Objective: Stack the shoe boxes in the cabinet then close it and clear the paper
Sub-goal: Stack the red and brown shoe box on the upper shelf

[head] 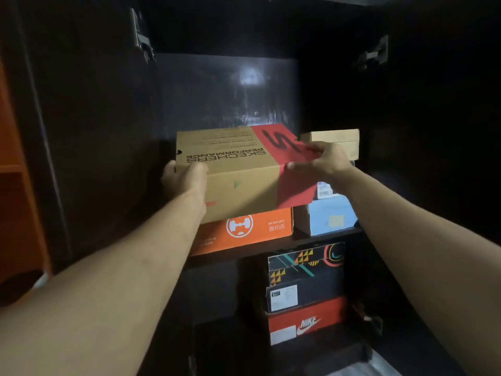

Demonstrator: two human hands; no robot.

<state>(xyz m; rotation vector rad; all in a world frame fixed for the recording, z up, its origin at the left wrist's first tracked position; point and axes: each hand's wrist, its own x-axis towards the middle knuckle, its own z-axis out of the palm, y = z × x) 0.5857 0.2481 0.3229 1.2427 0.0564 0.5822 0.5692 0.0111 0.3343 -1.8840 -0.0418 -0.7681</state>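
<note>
A tan and red Skechers shoe box lies on top of an orange shoe box on the upper shelf of the dark cabinet. My left hand grips its near left corner, thumb on the lid. My right hand holds the red right end, fingers spread over the lid's edge. Beside it stand a light blue box and a small tan box farther back. The paper is not in view.
On the lower shelf a patterned black box is stacked on a red Nike box. Both cabinet doors stand open, with hinges at the upper left and upper right. An orange surface borders the left edge.
</note>
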